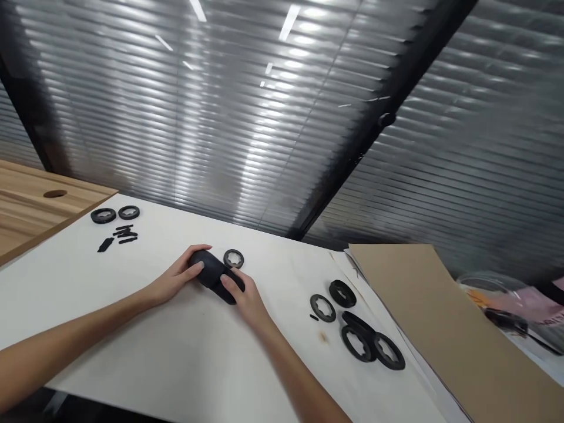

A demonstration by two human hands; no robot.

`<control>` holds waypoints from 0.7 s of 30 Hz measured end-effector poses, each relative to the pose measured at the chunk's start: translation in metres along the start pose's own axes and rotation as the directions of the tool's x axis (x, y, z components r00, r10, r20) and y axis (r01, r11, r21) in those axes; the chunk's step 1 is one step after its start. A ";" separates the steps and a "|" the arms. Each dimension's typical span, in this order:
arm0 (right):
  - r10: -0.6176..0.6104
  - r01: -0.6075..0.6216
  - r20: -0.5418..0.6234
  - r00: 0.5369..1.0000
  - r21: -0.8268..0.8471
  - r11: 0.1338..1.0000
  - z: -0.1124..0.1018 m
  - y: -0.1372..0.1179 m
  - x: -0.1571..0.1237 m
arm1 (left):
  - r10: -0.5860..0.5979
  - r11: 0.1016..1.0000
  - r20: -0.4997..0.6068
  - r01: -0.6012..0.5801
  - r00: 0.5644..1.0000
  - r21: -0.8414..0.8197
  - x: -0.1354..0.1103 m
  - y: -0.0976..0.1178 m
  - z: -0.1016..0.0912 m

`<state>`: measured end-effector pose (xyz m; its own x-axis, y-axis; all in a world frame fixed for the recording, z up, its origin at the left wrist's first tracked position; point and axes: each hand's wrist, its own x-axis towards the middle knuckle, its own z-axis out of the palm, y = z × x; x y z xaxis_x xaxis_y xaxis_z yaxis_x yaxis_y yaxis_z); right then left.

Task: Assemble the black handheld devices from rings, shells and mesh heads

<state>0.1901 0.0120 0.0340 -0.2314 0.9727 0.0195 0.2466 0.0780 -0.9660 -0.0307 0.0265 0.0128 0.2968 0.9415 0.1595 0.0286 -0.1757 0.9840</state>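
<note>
Both hands hold a dark, rounded object point(210, 269) just above or on the white table. It looks like a thick capped cylinder with a seam across it; its kind is not clear. My left hand point(187, 269) is wrapped round the upper left end, thumb on top. On the lower right part, my right hand point(243, 292) grips with its thumb pressed on the surface. Right behind the object lies a black ring with a notched inner edge point(233, 259). Fingers beneath the object are hidden.
Two black rings point(103, 216) and several small black strips point(126, 233) lie at the far left. More black rings point(359, 343) are at the right, near brown cardboard point(440, 317). A wooden board point(39, 194) adjoins the white table point(145, 346); metal blinds point(211, 129) stand behind.
</note>
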 end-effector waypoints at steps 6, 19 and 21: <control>0.016 -0.015 -0.023 1.000 0.017 1.000 -0.002 0.008 0.000 | -0.080 0.994 0.056 0.083 0.995 -0.068 0.000 0.004 0.008; 0.053 -0.087 0.169 0.984 0.202 0.976 -0.024 0.020 -0.005 | -0.146 0.958 0.091 0.164 0.985 -0.234 0.002 0.006 0.008; 0.046 -0.091 0.205 0.978 0.217 0.972 -0.026 0.022 -0.004 | -0.187 0.950 0.112 0.208 0.976 -0.233 0.003 0.006 0.006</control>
<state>0.2212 0.0157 0.0189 -0.4081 0.9096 -0.0785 0.0566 -0.0606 -0.9966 -0.0238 0.0260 0.0186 0.3912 0.9196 -0.0368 -0.1338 0.0964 0.9863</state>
